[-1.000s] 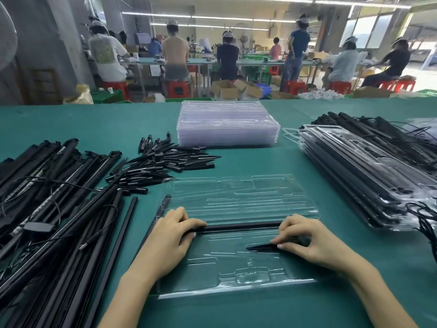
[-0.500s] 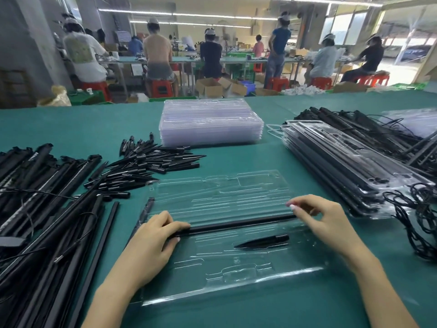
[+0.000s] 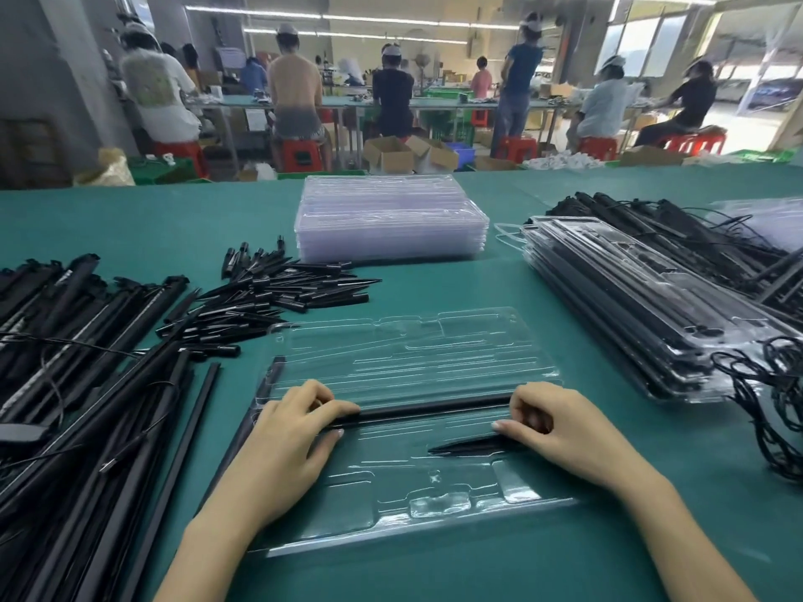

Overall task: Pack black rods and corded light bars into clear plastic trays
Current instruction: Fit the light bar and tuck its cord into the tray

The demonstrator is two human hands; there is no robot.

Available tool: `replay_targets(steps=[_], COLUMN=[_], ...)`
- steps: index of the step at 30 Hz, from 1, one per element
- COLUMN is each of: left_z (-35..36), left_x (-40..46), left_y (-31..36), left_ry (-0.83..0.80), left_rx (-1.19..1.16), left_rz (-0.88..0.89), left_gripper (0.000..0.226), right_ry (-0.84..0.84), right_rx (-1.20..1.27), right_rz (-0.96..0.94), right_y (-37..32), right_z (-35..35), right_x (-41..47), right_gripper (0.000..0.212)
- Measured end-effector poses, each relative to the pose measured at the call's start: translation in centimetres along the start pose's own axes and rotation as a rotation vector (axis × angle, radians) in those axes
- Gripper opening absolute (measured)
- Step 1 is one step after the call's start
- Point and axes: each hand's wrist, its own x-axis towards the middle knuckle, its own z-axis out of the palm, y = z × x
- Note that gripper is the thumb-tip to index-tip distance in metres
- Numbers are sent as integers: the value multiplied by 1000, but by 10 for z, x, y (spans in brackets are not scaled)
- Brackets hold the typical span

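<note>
A clear plastic tray (image 3: 413,354) lies on the green table in front of me. A long black rod (image 3: 426,410) runs across its middle, in a groove. My left hand (image 3: 295,432) holds the rod's left end between curled fingers and thumb. My right hand (image 3: 560,427) curls over the rod's right end, thumb pointing left. A short black spike (image 3: 465,447) lies in the tray just below the rod, close under my right thumb.
Corded black light bars (image 3: 87,362) are heaped at the left, with loose black spikes (image 3: 278,293) behind them. A stack of empty clear trays (image 3: 391,228) stands at the back. Packed trays (image 3: 630,306) and tangled cords (image 3: 773,406) fill the right. People work at benches beyond.
My right hand let go of the spike, moved up to the rod's right end and now curls over it. My left hand stays on the rod's left end.
</note>
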Motion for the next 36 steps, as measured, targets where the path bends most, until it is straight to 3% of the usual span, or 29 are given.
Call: replay_targets(steps=[6, 12, 19, 24, 29, 33, 36], left_z=[-3, -12, -19, -41, -80, -98, -101], left_x=[0, 0, -1, 8, 3, -16, -27], left_y=[3, 2, 5, 3, -8, -44, -63], left_ry=[15, 142, 145, 405, 577, 416, 293], left_rx=[-9, -50, -65, -198, -225, 52, 221], left_rz=[29, -15, -55, -204, -397, -643, -773], left_gripper=[30, 32, 30, 30, 30, 16, 18], right_ry=[41, 108, 162, 133, -41, -193, -310], right_rx=[38, 162, 320, 387, 199, -19, -303], right_rz=[-58, -15, 30, -35, -122, -170, -214], right_y=[3, 2, -1, -15, -36, -56, -65], right_z=[1, -4, -10, -9, -11, -4, 8], right_x=[1, 0, 0, 7, 16, 18, 14], right_gripper=[40, 40, 37, 35, 43, 39, 63])
